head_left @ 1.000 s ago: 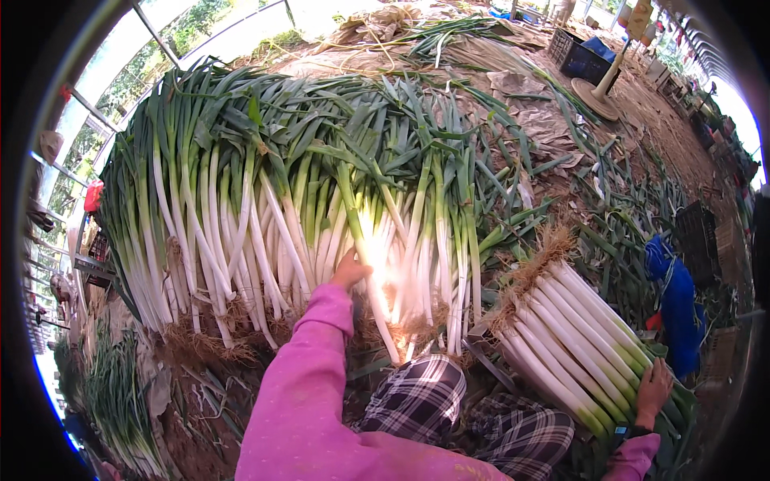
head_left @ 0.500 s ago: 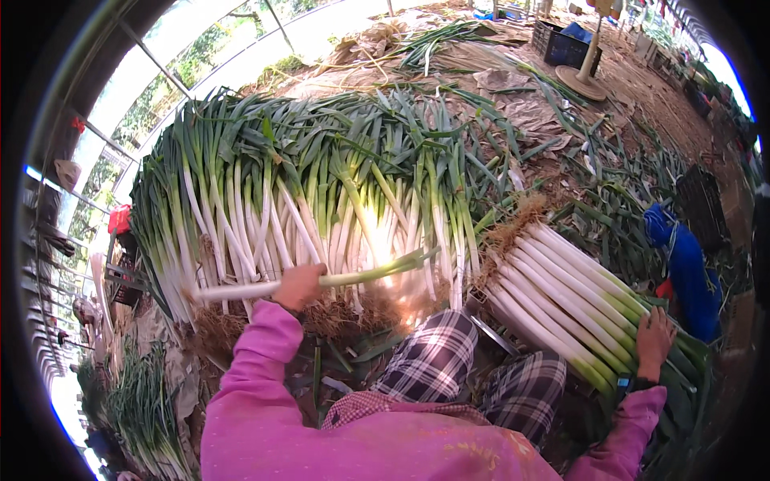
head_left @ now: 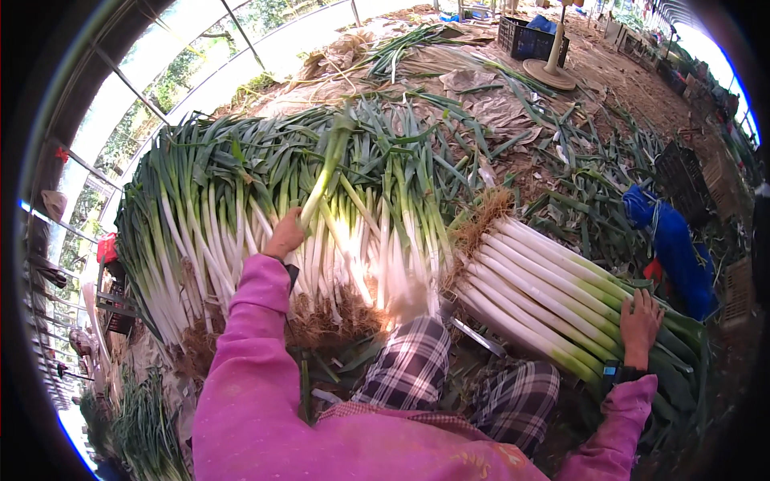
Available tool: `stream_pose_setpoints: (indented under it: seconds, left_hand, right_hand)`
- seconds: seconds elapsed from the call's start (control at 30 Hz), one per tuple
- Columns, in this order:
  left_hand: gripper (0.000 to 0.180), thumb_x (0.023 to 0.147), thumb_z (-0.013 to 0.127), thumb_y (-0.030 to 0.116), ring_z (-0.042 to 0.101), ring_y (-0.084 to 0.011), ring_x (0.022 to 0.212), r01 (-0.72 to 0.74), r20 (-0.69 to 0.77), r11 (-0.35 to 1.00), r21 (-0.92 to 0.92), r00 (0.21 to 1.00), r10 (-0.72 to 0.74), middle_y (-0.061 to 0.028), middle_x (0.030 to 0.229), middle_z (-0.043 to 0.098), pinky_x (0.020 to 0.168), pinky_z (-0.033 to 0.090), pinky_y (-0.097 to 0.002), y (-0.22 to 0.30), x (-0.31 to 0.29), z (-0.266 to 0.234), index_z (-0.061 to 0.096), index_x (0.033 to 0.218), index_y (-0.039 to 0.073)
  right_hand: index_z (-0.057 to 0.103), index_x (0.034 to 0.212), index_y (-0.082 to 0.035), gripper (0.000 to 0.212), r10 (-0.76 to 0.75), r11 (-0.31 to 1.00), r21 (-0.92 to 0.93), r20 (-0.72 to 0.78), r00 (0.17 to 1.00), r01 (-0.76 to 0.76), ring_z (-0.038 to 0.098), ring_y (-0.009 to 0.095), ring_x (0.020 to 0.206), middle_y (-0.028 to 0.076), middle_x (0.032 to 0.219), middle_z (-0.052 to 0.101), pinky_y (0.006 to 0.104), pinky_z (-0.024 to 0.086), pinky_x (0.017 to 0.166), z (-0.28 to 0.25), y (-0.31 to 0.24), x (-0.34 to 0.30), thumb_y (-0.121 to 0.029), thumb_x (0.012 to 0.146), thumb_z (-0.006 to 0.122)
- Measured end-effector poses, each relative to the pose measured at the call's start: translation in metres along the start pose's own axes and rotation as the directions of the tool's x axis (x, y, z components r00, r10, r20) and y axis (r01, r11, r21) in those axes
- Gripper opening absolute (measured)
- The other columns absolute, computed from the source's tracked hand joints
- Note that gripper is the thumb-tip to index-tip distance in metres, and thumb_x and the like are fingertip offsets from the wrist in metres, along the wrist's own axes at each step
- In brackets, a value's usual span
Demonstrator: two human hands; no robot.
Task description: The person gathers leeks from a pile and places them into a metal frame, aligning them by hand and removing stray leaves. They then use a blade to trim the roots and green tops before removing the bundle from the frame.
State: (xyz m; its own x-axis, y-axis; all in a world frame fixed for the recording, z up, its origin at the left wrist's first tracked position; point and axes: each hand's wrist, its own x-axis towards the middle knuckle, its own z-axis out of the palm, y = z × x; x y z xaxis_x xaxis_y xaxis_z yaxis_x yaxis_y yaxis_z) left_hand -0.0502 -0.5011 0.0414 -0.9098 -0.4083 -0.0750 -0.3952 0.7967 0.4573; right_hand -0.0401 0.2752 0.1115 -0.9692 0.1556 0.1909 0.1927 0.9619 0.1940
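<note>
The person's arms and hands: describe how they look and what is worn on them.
The left sleeve and right sleeve are long and pink. The left hand and right hand are ungloved. A dark band shows beside the left cuff; a dark strap circles the right wrist.

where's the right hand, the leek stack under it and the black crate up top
Right hand (head_left: pixel 640 322): head view, on the back of the hand.
Leek stack (head_left: pixel 549 298): head view, on the pale stalks near its middle.
Black crate (head_left: pixel 520 40): head view, on its near side wall.
</note>
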Motion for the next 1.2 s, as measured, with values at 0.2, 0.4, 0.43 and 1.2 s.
stream_pose_setpoints:
  seconds: [0.2, 0.4, 0.43, 1.2]
  left_hand:
    - [0.059, 0.073, 0.065, 0.009, 0.062, -0.0333, 0.105, 0.105, -0.042, 0.979, -0.176, 0.993, -0.114, -0.0212, 0.114, 0.063, 0.091, 0.048, -0.0375, -0.050, 0.035, 0.154, 0.046, 0.128, 0.003]
    - [0.046, 0.077, 0.063, 0.008, 0.063, -0.0320, 0.097, 0.142, -0.113, 0.878, -0.457, 0.970, -0.216, -0.0228, 0.101, 0.064, 0.086, 0.048, -0.0377, 0.005, 0.032, 0.235, 0.050, 0.120, -0.002]
    - [0.046, 0.077, 0.063, 0.008, 0.063, -0.0320, 0.097, 0.142, -0.106, 0.874, -0.465, 0.971, -0.215, -0.0228, 0.101, 0.064, 0.086, 0.048, -0.0377, 0.026, 0.035, 0.232, 0.050, 0.120, -0.002]
    - [0.050, 0.070, 0.076, 0.016, 0.063, -0.0291, 0.092, 0.237, 0.708, 0.932, -0.275, 0.706, 0.030, -0.0168, 0.100, 0.066, 0.082, 0.050, -0.0399, -0.012, -0.154, 0.181, 0.058, 0.114, 0.002]
  right_hand:
    - [0.058, 0.121, -0.009, 0.037, 0.005, 0.999, -0.047, 0.048, 0.999, -0.002, 0.046, 0.029, 0.125, 0.007, 0.133, 0.054, 0.0512, 0.029, 0.109, -0.003, 0.001, 0.000, -0.031, 0.092, 0.052]
    - [0.055, 0.129, -0.009, 0.041, 0.028, 0.994, -0.108, 0.119, 0.992, -0.015, 0.043, 0.029, 0.127, 0.008, 0.137, 0.050, 0.0494, 0.026, 0.111, -0.006, 0.013, 0.002, -0.029, 0.094, 0.049]
    - [0.054, 0.129, -0.009, 0.040, 0.024, 0.994, -0.110, 0.117, 0.993, -0.011, 0.043, 0.030, 0.127, 0.008, 0.138, 0.050, 0.0490, 0.026, 0.111, -0.008, 0.016, 0.001, -0.028, 0.094, 0.049]
    - [0.056, 0.127, -0.006, 0.038, -0.049, 0.996, -0.064, 0.067, 0.997, 0.054, 0.046, 0.031, 0.123, 0.010, 0.134, 0.053, 0.0492, 0.028, 0.109, 0.001, 0.012, 0.002, -0.023, 0.093, 0.050]
